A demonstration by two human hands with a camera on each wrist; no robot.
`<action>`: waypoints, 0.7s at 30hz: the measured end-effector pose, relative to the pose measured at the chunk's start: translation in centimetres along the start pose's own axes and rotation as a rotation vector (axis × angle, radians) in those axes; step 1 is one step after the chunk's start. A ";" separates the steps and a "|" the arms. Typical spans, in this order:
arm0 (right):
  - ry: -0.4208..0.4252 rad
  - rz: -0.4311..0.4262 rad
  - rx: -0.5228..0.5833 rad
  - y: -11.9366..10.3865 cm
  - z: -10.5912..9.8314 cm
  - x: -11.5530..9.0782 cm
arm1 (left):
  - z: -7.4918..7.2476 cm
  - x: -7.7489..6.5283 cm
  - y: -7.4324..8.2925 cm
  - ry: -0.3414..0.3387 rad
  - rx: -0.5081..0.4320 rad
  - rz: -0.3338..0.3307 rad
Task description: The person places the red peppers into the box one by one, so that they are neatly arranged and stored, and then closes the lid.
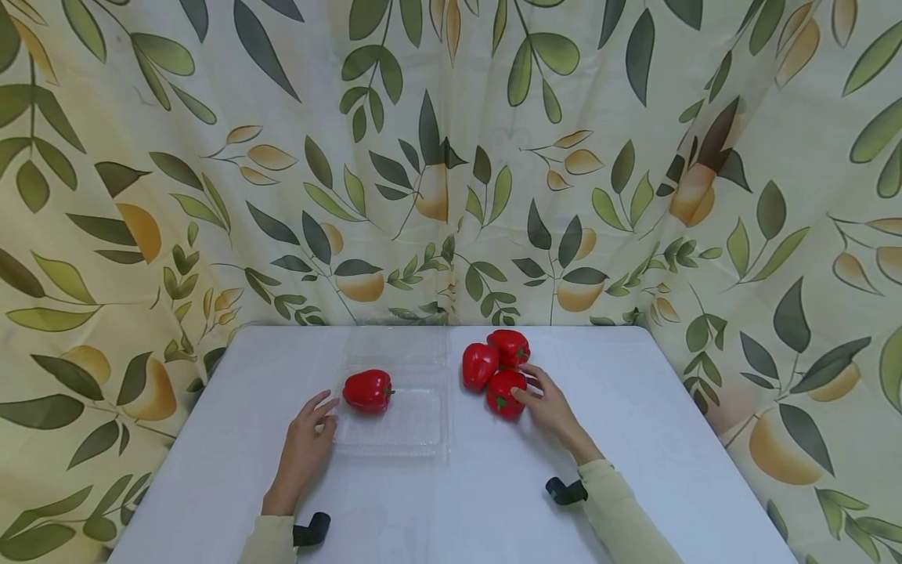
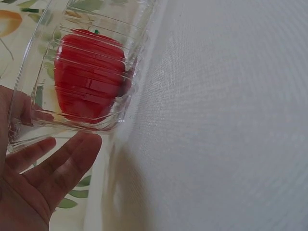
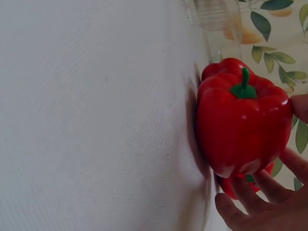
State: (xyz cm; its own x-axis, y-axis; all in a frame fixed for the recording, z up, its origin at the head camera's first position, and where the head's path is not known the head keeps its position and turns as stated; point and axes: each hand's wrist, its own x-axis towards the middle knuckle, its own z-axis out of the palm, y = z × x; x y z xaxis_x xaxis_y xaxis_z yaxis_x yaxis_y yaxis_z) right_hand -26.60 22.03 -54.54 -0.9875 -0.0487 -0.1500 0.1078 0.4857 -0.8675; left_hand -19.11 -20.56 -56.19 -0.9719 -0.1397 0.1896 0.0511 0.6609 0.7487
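A red bell pepper (image 1: pixel 507 394) with a green stem sits between the thumb and fingers of my right hand (image 1: pixel 552 407). In the right wrist view, the thumb touches one side of this pepper (image 3: pixel 243 127) and the fingers (image 3: pixel 274 187) curve along its other side. Two more red bell peppers, a left one (image 1: pixel 480 366) and a back one (image 1: pixel 509 347), lie right behind it. My left hand (image 1: pixel 310 435) is at the left edge of a clear plastic container (image 1: pixel 416 450), relaxed fingers against its side. One red bell pepper (image 1: pixel 368 392) lies on its side in the container.
The container's clear lid (image 1: pixel 395 345) is folded back toward the rear edge of the white table (image 1: pixel 493 501). A leaf-patterned curtain (image 1: pixel 451 157) hangs behind and around the table. Black wrist-mounted cameras stick out beside both sleeves.
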 end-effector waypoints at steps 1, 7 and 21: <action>-0.005 -0.003 0.007 0.1 0.0 0.0 | 0.0 0.0 0.0 0.001 0.001 0.000; -0.037 -0.022 0.020 0.3 -0.1 -0.1 | 0.0 0.0 -0.1 -0.007 0.004 -0.016; -0.132 -0.081 0.045 0.5 -0.3 -0.5 | -0.2 0.0 0.0 -0.019 -0.014 -0.027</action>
State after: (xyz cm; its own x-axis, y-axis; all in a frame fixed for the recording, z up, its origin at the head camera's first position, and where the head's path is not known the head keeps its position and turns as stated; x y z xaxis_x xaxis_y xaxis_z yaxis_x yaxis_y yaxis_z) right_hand -26.07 22.54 -54.75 -0.9697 -0.2021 -0.1371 0.0362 0.4362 -0.8991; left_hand -19.06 -20.68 -56.09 -0.9771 -0.1433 0.1575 0.0280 0.6468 0.7622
